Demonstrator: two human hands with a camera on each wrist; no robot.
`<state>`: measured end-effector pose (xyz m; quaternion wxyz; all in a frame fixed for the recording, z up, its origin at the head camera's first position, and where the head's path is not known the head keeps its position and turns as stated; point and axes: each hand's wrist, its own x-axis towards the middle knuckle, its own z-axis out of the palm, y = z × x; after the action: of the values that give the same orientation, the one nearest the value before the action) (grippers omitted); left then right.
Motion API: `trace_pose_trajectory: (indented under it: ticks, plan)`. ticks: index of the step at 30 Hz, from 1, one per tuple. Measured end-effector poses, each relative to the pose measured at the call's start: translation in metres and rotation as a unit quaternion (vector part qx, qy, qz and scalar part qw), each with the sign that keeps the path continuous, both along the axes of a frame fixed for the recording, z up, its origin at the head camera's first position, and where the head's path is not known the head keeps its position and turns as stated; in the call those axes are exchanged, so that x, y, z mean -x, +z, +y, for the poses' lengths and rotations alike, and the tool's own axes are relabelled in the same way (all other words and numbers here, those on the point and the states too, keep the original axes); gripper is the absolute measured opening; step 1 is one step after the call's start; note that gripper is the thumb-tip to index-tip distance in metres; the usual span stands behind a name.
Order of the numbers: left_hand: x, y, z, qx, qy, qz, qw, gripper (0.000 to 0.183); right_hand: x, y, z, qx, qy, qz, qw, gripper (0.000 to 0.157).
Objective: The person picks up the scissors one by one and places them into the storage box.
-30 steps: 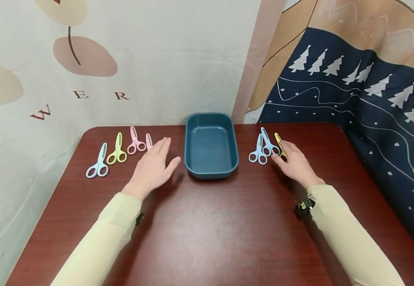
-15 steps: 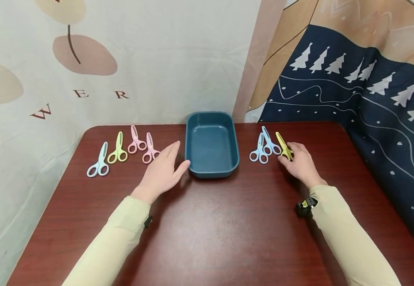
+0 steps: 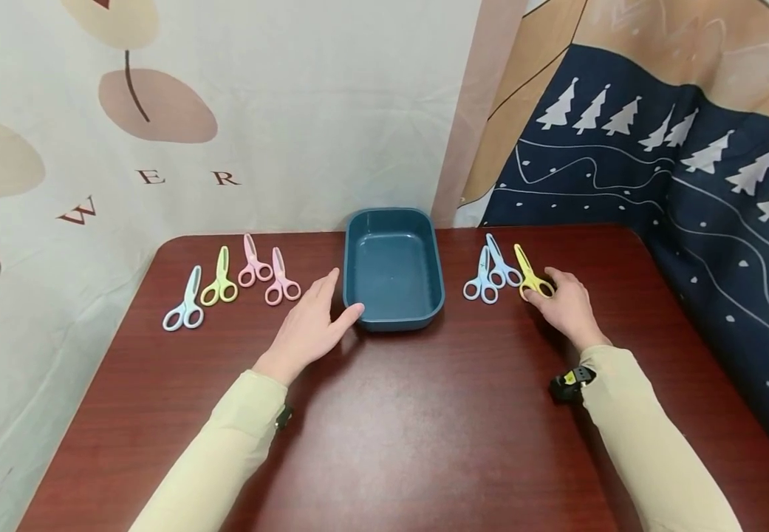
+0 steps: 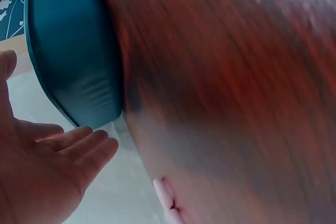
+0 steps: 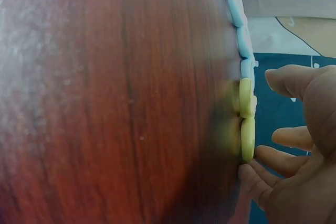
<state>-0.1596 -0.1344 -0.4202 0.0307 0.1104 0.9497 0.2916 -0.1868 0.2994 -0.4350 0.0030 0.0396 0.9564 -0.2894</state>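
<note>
My left hand (image 3: 307, 325) hovers at the left side of a dark blue rectangular bin (image 3: 394, 325), fingers extended and thumb spread by its near left corner. It holds nothing; in the left wrist view the palm (image 4: 39, 179) is bare beside the bin wall. At the right, my right hand (image 3: 569, 304) reaches the handles of yellow scissors (image 3: 528, 275) that lie flat on the table. The right wrist view has thumb and fingers apart around the yellow handle (image 5: 247, 140), with fingertips close to it; contact is unclear. Two light blue scissors (image 3: 483, 279) (image 3: 500, 264) lie just left of the yellow pair.
Left of the bin, light blue scissors (image 3: 187, 304), green scissors (image 3: 221, 279) and two pink scissors (image 3: 251, 264) (image 3: 279, 279) lie along the back of the brown table (image 3: 411, 428). Patterned cloth (image 3: 304, 133) hangs behind the table edge.
My left hand has shifted right towards the bin, uncovering the nearer pink scissors. My right hand has moved a little right, and more of the yellow scissors shows.
</note>
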Motion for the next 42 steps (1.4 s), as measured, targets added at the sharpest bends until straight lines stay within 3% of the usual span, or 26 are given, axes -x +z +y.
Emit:
trace_pose_trajectory:
  ticks: [9,24,29,42]
  plan:
    - [0.0,0.004,0.009,-0.089,0.018,-0.033,0.9953,0.096,-0.003,-0.001,0.004,0.008,-0.007,-0.013,1.0,0.073]
    - [0.0,0.001,0.02,-0.211,0.04,-0.054,0.9751,0.097,-0.004,-0.004,0.004,0.01,-0.01,0.0,1.0,0.076]
    - [0.0,-0.001,0.023,-0.225,0.04,-0.055,0.972,0.096,-0.004,-0.006,0.004,0.002,-0.006,-0.005,1.0,0.074]
    - [-0.002,-0.007,0.03,-0.193,0.069,-0.041,0.9778,0.099,-0.002,-0.011,0.002,-0.014,-0.007,0.001,1.0,0.07]
